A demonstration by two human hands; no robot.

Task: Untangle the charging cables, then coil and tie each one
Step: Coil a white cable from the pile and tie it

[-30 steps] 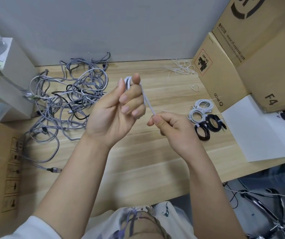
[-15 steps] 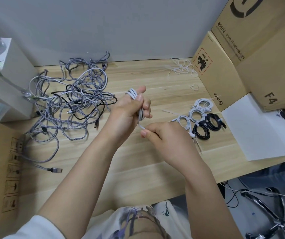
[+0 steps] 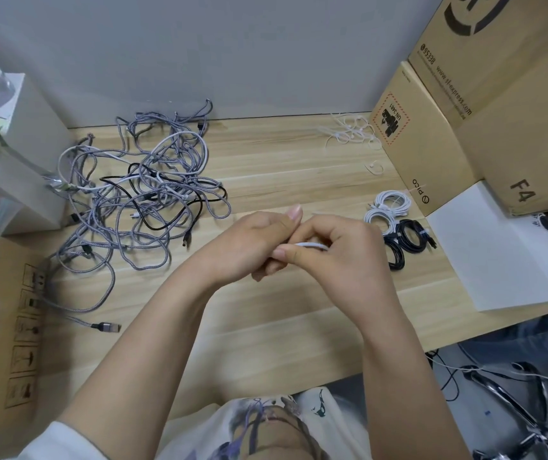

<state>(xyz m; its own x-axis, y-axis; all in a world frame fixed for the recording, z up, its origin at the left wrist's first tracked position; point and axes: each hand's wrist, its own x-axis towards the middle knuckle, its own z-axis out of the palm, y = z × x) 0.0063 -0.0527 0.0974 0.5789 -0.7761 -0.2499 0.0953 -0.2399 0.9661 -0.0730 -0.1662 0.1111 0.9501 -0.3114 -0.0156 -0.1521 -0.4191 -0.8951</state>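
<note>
Both hands meet over the middle of the wooden table (image 3: 266, 154). My left hand (image 3: 252, 244) is curled around a coiled white cable (image 3: 312, 244), most of it hidden inside the fist. My right hand (image 3: 335, 250) pinches the short visible stretch of that cable between thumb and fingers. A tangle of grey braided, white and black cables (image 3: 140, 200) lies at the left. Coiled white cables (image 3: 390, 207) and coiled black cables (image 3: 406, 242) lie at the right.
Loose white ties (image 3: 352, 132) lie at the back right beside stacked cardboard boxes (image 3: 465, 104). A white sheet (image 3: 504, 254) covers the right table corner. A white box (image 3: 30, 154) and a cardboard box (image 3: 0, 333) stand at the left. A grey wall (image 3: 232, 51) is behind.
Both hands came down toward the table and closed together. The coil that stood raised on my left fingers is now tucked in the fist, and my right hand moved up against it.
</note>
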